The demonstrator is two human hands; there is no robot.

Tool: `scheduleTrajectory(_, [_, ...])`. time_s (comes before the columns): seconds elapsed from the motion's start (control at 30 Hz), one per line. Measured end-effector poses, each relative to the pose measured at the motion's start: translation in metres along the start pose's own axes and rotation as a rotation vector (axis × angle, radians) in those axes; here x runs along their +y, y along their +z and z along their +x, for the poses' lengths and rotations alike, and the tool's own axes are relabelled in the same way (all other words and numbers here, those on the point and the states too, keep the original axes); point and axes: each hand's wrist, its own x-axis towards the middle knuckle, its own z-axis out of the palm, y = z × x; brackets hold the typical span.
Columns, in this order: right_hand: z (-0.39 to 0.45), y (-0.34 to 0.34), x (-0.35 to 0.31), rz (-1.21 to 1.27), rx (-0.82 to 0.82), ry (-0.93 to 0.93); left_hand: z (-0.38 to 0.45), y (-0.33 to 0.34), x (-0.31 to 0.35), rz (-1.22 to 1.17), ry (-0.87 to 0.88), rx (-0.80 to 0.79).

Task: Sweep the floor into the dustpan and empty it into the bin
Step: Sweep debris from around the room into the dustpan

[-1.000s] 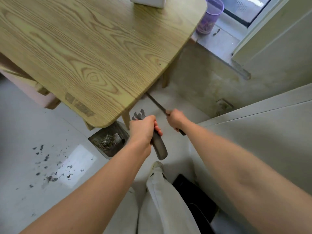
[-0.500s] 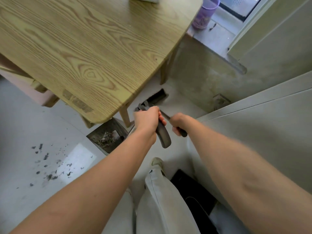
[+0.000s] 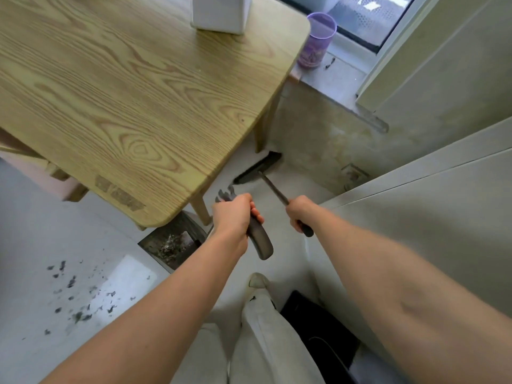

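Where the pale floor (image 3: 41, 245) meets a stained wall, a wood-grain tabletop (image 3: 124, 101) is seen overhanging the dustpan (image 3: 173, 242), which holds debris. Dark scraps (image 3: 74, 295) are scattered on the floor beside it. The dustpan's handle is gripped by the left hand (image 3: 234, 216); the broom (image 3: 259, 169), its head near the wall, is gripped by the right hand (image 3: 300, 213). A purple cup (image 3: 317, 41) is set on the sill. No writing can be read.

dustpan (image 3: 177, 242) half under table (image 3: 133, 106), white box (image 3: 219, 12) cropped
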Motion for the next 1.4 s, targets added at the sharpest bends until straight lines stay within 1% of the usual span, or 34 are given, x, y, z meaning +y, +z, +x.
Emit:
scheduleTrajectory(0.07, [0.004, 0.003, 0.002, 0.098, -0.056, 0.000, 0.002, 0.005, 0.000, -0.002, -0.004, 0.010])
scheduleTrajectory(0.17, [-0.002, 0.000, 0.008, 0.141, -0.058, 0.034, 0.003, 0.009, 0.003, 0.000, -0.007, 0.011])
scheduleTrajectory(0.27, [-0.009, -0.020, 0.014, 0.225, -0.051, 0.069, 0.004, 0.007, 0.005, 0.006, -0.018, 0.009])
scheduleTrajectory(0.33, [-0.009, -0.033, 0.013, 0.287, -0.029, 0.126, 0.004, 0.005, 0.006, 0.004, -0.015, 0.009])
scheduleTrajectory(0.4, [-0.011, -0.038, 0.006, 0.443, 0.050, 0.271, 0.004, 0.006, 0.004, 0.017, -0.012, 0.015])
scheduleTrajectory(0.43, [-0.013, -0.039, 0.005, 0.483, 0.040, 0.295, 0.004, 0.007, 0.004, 0.025, -0.012, 0.013])
scheduleTrajectory(0.47, [-0.014, -0.037, 0.005, 0.506, -0.001, 0.281, 0.003, 0.008, 0.002, 0.034, -0.013, 0.010])
scheduleTrajectory(0.53, [-0.014, -0.032, 0.003, 0.614, -0.018, 0.272, 0.002, 0.009, -0.001, 0.048, -0.015, 0.005])
scheduleTrajectory(0.63, [-0.016, -0.020, 0.001, 0.800, -0.046, 0.349, 0.004, 0.008, -0.001, 0.052, -0.008, 0.006])
scheduleTrajectory(0.77, [-0.022, -0.002, -0.005, 0.892, -0.093, 0.375, 0.006, 0.005, 0.002, 0.060, 0.006, 0.012])
scheduleTrajectory(0.87, [-0.036, -0.002, -0.010, 0.830, -0.172, 0.386, 0.001, 0.002, 0.002, 0.049, 0.003, 0.010])
scheduleTrajectory(0.97, [-0.053, -0.011, -0.013, 0.605, -0.220, 0.358, -0.001, -0.004, 0.001, 0.032, -0.005, 0.018])
scheduleTrajectory(1.03, [-0.067, -0.010, -0.010, 0.360, -0.144, 0.232, -0.006, -0.008, 0.003, 0.026, -0.015, 0.016])
scheduleTrajectory(1.1, [-0.083, -0.007, -0.006, 0.134, -0.007, 0.086, -0.009, -0.011, 0.006, 0.024, -0.013, 0.017])
scheduleTrajectory(1.13, [-0.088, -0.007, 0.000, 0.066, 0.032, 0.070, -0.012, -0.014, 0.007, 0.024, -0.011, 0.015])
scheduleTrajectory(1.17, [-0.089, -0.010, 0.006, 0.030, 0.031, 0.076, -0.013, -0.015, 0.008, 0.027, -0.011, 0.010])
scheduleTrajectory(1.2, [-0.088, -0.014, 0.011, 0.045, 0.004, 0.074, -0.014, -0.017, 0.009, 0.032, -0.013, 0.008])
scheduleTrajectory(1.27, [-0.081, -0.027, 0.018, 0.117, -0.031, 0.001, -0.016, -0.020, 0.008, 0.027, -0.020, 0.014])
scheduleTrajectory(1.33, [-0.073, -0.038, 0.020, 0.072, 0.024, -0.073, -0.016, -0.024, 0.007, 0.025, -0.014, 0.030])
scheduleTrajectory(1.4, [-0.061, -0.039, 0.019, 0.014, 0.092, -0.098, -0.015, -0.028, 0.006, 0.025, -0.003, 0.048])
